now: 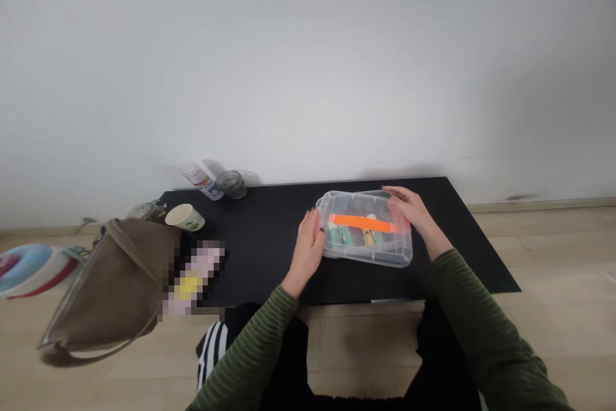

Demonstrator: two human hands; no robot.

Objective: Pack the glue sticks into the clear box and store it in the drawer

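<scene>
Between my two hands is a clear plastic storage box [356, 254] over the black table. Its see-through lid [368, 202] carries an orange handle [362, 223] and looks slightly askew to the box below; I cannot tell whether it is latched. Green and yellow items [370, 236] show through the plastic, their kind unclear. My left hand [308, 243] grips the left side, its thumb near the lid's edge. At the far right corner, my right hand [409, 207] is closed round the rim, with some fingers hidden by the plastic.
On the black table [269, 244], to the left, stand a paper cup [185, 217], a dark glass [231, 185] and a white can [202, 180]. A brown bag [115, 283] hangs over the left end beside a blurred-out pink item [192, 279]. A wall [308, 77] rises behind.
</scene>
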